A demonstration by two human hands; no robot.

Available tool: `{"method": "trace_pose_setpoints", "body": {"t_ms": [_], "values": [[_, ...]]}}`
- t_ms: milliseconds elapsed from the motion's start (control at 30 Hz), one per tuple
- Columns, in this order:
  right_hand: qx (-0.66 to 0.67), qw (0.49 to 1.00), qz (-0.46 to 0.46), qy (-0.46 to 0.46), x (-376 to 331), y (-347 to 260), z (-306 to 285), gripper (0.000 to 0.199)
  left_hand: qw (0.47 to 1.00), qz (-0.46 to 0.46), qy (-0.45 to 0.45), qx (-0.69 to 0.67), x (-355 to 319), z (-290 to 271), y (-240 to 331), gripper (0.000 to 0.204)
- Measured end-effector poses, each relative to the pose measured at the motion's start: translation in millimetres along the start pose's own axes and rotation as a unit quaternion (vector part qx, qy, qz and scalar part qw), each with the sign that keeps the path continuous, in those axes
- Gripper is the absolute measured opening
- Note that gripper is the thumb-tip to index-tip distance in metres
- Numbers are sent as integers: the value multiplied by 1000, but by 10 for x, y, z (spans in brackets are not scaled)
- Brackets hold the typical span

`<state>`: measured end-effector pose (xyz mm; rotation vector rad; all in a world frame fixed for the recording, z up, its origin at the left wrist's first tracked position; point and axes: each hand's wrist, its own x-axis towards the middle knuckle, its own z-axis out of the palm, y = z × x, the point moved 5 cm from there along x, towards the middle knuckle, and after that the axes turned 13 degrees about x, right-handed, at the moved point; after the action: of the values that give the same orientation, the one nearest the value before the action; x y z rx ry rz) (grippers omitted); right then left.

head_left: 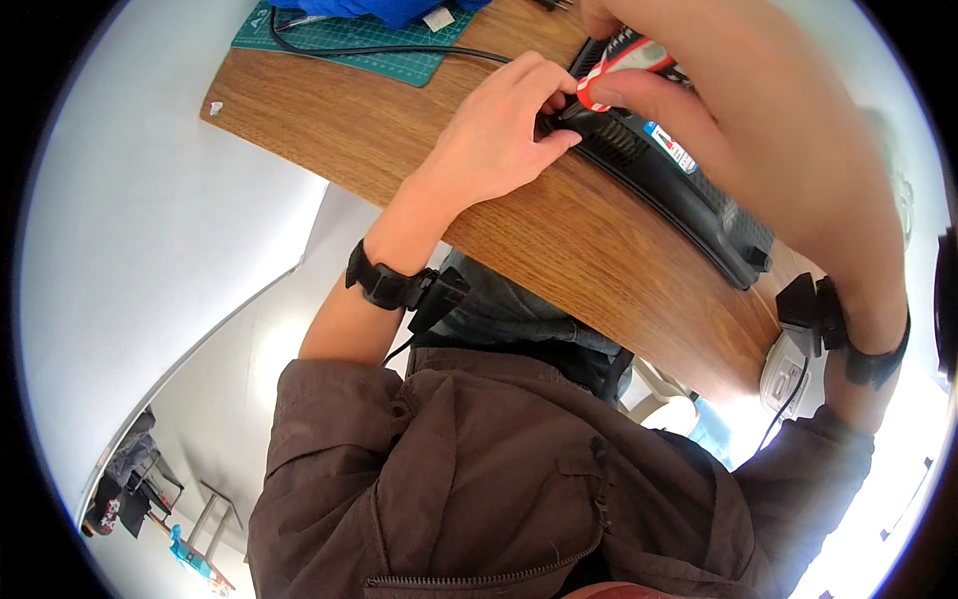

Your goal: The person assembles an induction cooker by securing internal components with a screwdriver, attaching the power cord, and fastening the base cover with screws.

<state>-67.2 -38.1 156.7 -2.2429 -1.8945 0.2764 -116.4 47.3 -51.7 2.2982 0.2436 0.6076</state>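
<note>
A long black plastic device (654,178) with vent slots and a blue-and-white label lies across the wooden table. My right hand (733,110) grips the thick red, white and black handle of what looks like a screwdriver (611,78), pointing down at the device's left part. Its tip is hidden behind my fingers. My left hand (507,125) rests at that left end, thumb and fingers closed around the spot under the tool. Whether a small part is pinched there I cannot make out.
A black cable (389,50) runs from the device's left end over a green cutting mat (399,68). Blue cloth (389,8) lies on the mat. The table's front edge (539,278) is close to my body. A white rounded appliance (783,374) stands beyond the table's right end.
</note>
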Motion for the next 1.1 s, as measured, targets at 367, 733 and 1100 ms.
{"method": "trace_pose_setpoints", "body": {"t_ms": [367,733,1100], "values": [[-14,999,6,52,124,327,191,29,1000,4,6,-17,8,-3,50,35],[297,902,-36,311,-922,708,-920,26,998,-30,-32,-45,60,-78,76,56],[736,382,34,558,-2680,2454,413,48,987,30,-81,139,212,-11,318,57]]}}
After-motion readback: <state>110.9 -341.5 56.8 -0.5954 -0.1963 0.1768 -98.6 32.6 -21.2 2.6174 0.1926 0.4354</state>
